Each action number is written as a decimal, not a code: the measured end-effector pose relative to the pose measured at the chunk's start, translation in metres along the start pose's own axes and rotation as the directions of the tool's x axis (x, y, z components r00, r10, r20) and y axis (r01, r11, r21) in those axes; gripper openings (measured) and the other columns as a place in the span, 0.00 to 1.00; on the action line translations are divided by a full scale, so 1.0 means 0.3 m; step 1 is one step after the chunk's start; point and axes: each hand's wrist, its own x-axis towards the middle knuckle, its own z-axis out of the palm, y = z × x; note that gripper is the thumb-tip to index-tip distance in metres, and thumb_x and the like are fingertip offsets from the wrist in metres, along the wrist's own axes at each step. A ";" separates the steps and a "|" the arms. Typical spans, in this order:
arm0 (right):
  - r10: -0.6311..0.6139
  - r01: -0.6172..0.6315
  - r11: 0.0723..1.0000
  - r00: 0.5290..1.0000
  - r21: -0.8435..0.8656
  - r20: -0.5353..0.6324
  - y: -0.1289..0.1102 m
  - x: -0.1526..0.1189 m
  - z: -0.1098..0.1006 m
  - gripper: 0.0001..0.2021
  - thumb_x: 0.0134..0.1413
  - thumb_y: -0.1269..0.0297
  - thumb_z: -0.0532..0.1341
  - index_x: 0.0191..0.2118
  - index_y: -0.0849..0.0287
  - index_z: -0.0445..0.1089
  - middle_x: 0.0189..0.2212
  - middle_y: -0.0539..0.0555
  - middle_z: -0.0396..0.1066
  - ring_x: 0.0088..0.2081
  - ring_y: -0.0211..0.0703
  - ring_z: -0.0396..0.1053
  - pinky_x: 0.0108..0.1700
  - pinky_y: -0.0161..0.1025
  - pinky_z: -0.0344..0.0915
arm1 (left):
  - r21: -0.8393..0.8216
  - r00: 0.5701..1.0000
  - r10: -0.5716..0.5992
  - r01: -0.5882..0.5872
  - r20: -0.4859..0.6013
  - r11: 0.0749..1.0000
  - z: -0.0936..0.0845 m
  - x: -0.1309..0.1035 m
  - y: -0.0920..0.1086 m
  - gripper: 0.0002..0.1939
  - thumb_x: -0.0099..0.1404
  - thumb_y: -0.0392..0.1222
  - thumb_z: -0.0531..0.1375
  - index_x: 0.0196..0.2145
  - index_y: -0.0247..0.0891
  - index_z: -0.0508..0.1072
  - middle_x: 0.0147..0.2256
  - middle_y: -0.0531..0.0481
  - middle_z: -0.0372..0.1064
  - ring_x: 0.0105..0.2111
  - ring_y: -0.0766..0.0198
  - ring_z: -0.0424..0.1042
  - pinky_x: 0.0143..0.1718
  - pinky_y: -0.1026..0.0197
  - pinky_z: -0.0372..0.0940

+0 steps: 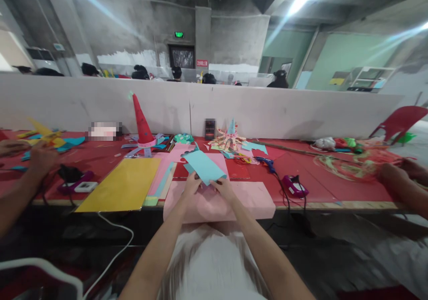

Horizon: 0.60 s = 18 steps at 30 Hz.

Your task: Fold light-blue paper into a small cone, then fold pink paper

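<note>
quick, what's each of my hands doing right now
Left hand: closed on the near edge of the light blue sheet.
Right hand: holding the same sheet, farther right.

The blue sheet (204, 165) in front of you looks like smooth, matt paper. Your yellow sheet (122, 184) is smooth and a bit shiny. The red top of your surface (277, 197) looks smooth, with bare wood at its edge. The purple box (294, 186) looks like shiny plastic.
</note>
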 end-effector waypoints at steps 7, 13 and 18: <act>0.035 -0.034 0.999 0.998 0.018 -0.059 -0.002 0.003 -0.005 0.12 0.38 0.56 0.62 0.19 0.62 0.68 0.14 0.50 0.67 0.16 0.35 0.59 0.19 0.32 0.55 | -0.027 0.997 0.077 -0.077 -0.024 0.997 -0.006 0.023 -0.043 0.10 0.53 0.42 0.55 0.33 0.34 0.68 0.28 0.49 0.69 0.23 0.66 0.66 0.24 0.64 0.61; 0.021 -0.010 0.998 0.977 0.055 -0.212 0.003 0.015 -0.024 0.15 0.38 0.55 0.61 0.16 0.62 0.63 0.12 0.48 0.62 0.17 0.33 0.58 0.22 0.32 0.55 | 0.218 0.962 0.259 -0.236 -0.084 0.947 -0.013 0.025 -0.058 0.12 0.57 0.41 0.53 0.37 0.36 0.70 0.37 0.45 0.68 0.36 0.62 0.68 0.38 0.59 0.63; 0.047 -0.029 0.997 0.958 0.068 -0.283 -0.001 0.009 -0.029 0.18 0.39 0.54 0.61 0.13 0.58 0.54 0.08 0.43 0.51 0.14 0.30 0.50 0.19 0.32 0.48 | 0.578 0.833 0.549 -0.415 -0.069 0.703 0.003 -0.013 -0.031 0.10 0.59 0.38 0.54 0.39 0.40 0.70 0.48 0.45 0.62 0.49 0.57 0.60 0.51 0.50 0.54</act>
